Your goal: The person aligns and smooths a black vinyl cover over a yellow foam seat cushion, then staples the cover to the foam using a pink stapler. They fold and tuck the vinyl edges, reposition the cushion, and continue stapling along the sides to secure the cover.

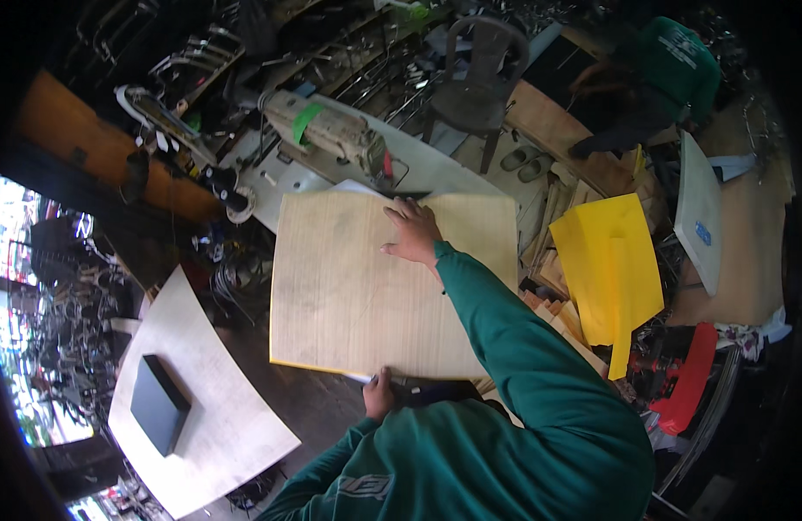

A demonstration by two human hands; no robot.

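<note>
In front of me lies a pale wood-grain board [366,286] with a thin yellow rim along its near and left edges. My right hand [413,233] rests on its top close to the far edge, fingers spread. At the near edge is my left hand [377,396], its thumb against the rim and the other fingers mostly hidden; it appears to grip the board. Just beyond the board stands a beige sewing machine [323,130] with a green band around its arm. A bit of white material [353,186] shows past the far edge.
The sewing machine's white table [436,165] carries dark thread spools [219,178] at left. A pale tabletop with a black box [160,405] is at lower left. Yellow sheets [605,269] lie over wood pieces at right, near a red object [686,382]. A chair [475,82] and another person [670,74] are farther back.
</note>
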